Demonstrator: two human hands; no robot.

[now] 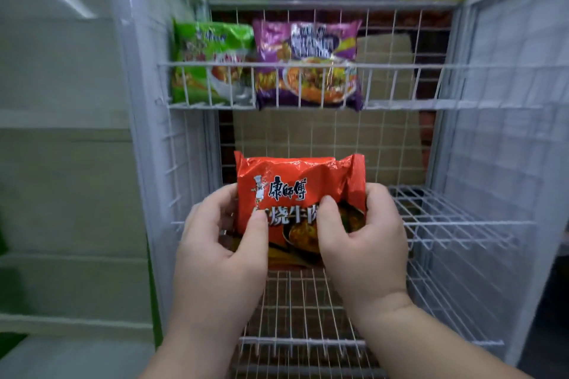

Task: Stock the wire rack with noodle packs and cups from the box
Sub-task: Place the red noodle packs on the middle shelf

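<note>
Shop aisle, pale shelving left of a white wire rack [308,66], blurred yellow sign above it. Rack's upper shelf: green foil noodle pack [209,61] touching a purple foil noodle pack [308,61], both upright behind the front rail. Left hand [224,243] and right hand [360,234] both grip an orange-red foil noodle pack [295,191] at the rack's middle shelf; its lower edge is hidden behind the thumbs. Box not visible. Brown cardboard behind rack, unclear.
</note>
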